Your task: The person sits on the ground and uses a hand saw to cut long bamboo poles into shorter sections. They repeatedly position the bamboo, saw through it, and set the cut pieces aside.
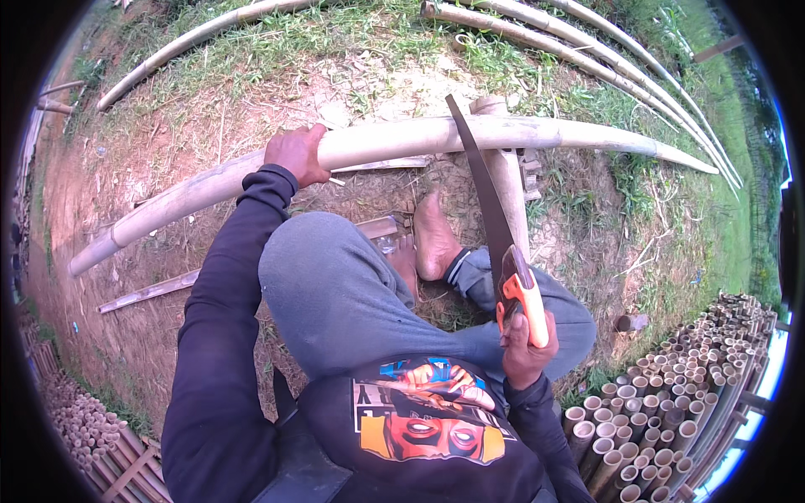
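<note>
1. A long, pale bamboo pole [381,141] is held crosswise in front of the person, above the ground [360,92]; near its middle it is laid over the upper end of a light, round support [506,193].
2. The pole is gripped by the left hand [295,156], which is curled closed over it, well to the left of the support; the fingers are partly hidden.
3. A handsaw [485,189] is extended from near the right knee up to the pole, its dark blade crossing it just left of the support, the tip reaching past the far side. Whether the teeth are touching the bamboo cannot be told.
4. The saw's orange-and-white handle [527,303] is grasped by the right hand [528,352], whose fingers are closed around it.
5. A bare foot [434,239] is set on the ground between the pole and the legs, near the support.
6. Farther out, more poles [579,40] are laid on the grass, and cut bamboo lengths [646,419] are stacked at the lower right.
</note>
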### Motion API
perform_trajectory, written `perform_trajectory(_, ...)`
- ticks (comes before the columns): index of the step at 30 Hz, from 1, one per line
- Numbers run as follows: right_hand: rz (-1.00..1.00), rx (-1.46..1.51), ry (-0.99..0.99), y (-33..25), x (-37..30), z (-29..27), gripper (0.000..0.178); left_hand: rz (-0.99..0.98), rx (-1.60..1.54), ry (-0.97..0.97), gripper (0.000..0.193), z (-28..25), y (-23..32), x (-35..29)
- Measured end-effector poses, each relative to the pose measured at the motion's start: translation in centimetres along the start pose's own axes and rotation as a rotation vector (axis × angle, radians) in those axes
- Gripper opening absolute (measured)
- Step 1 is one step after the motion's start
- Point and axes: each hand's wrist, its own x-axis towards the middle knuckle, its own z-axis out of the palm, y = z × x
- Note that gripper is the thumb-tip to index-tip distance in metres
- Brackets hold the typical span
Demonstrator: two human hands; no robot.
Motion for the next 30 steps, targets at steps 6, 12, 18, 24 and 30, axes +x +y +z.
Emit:
perform_trajectory(6,0.020,0.061,-0.012,3.1,11.9,8.4,0.017,0.007,-0.014,0.002,0.069,-0.2,0.2,0.0)
perform_trajectory(12,-0.057,0.114,-0.046,3.6,13.8,8.9,0.018,-0.008,-0.014,0.001,0.071,-1.5,0.5,-0.4)
perform_trajectory(18,-0.008,-0.034,0.007,0.0,-1.3,-0.3,0.021,0.009,0.013,0.005,0.069,0.1,0.1,0.3)
perform_trajectory(24,-0.067,0.118,-0.042,4.2,17.1,11.4,0.021,0.007,-0.013,0.012,0.069,-0.5,0.4,-0.2)
perform_trajectory(30,0.079,0.040,-0.017,2.0,4.9,3.0,0.019,-0.018,-0.015,-0.028,0.070,-0.7,0.3,-0.4)
